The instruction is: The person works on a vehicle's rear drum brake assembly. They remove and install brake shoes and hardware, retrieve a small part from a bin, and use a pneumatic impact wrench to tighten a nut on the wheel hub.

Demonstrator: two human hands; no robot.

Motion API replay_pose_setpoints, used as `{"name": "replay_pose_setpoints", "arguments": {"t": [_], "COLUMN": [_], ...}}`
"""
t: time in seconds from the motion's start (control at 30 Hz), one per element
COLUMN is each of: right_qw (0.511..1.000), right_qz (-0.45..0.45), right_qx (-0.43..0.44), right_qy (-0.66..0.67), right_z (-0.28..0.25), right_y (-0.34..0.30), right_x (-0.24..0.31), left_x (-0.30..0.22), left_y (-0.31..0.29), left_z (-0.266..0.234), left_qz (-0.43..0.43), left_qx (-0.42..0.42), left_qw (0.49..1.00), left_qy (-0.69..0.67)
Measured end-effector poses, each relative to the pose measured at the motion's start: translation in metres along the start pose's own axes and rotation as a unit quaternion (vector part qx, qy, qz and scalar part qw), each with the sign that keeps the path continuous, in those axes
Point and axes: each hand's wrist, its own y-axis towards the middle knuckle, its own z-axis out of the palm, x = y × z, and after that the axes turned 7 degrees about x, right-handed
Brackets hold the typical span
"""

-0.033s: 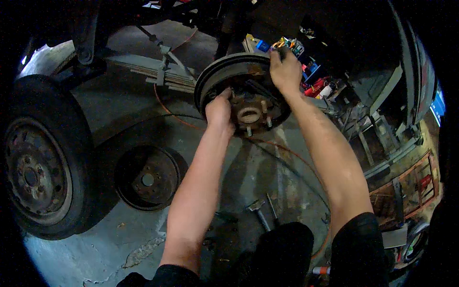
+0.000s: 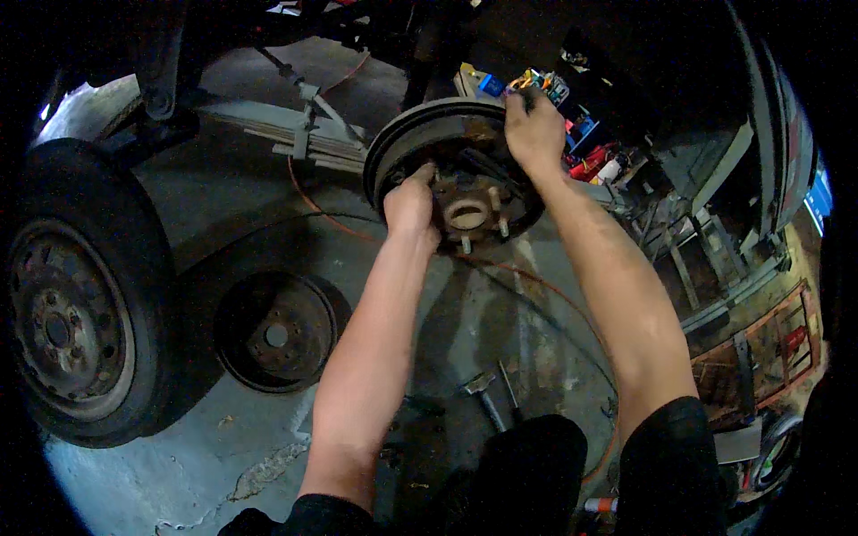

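Rust-brown, the brake assembly sits above the floor; apart, your left hand reaches inside, your right hand its upper-right edge, grips unclear. You seem mid-adjustment; next calls for steadiness.

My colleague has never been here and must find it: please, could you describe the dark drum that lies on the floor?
At the left edge stands a large tyred wheel. Just right of it, on the grey floor, lies the round, dark drum with a pale centre hole. Unlike the wheel, it has no tyre, and unlike the round brake assembly, it shows no protruding studs.
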Motion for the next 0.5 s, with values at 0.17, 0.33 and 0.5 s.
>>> {"name": "replay_pose_setpoints", "arguments": {"t": [0.17,0.33,0.5], "right_qw": [1.0,1.0,0.998], "right_qz": [0.002,0.003,-0.004], "right_qx": [0.007,0.006,-0.023], "right_qy": [0.014,0.007,0.053], "right_z": [-0.003,0.0,-0.003], "right_y": [-0.002,-0.001,-0.001], "right_x": [0.004,0.001,-0.005], "left_x": [-0.002,0.0,0.01], "left_y": [-0.007,-0.014,-0.001], "left_z": [0.007,0.012,-0.002], "left_qz": [-0.005,0.014,0.034], "left_qx": [-0.039,-0.065,-0.041], "left_qw": [0.998,0.994,0.994], "left_qy": [0.046,0.092,0.096]}}
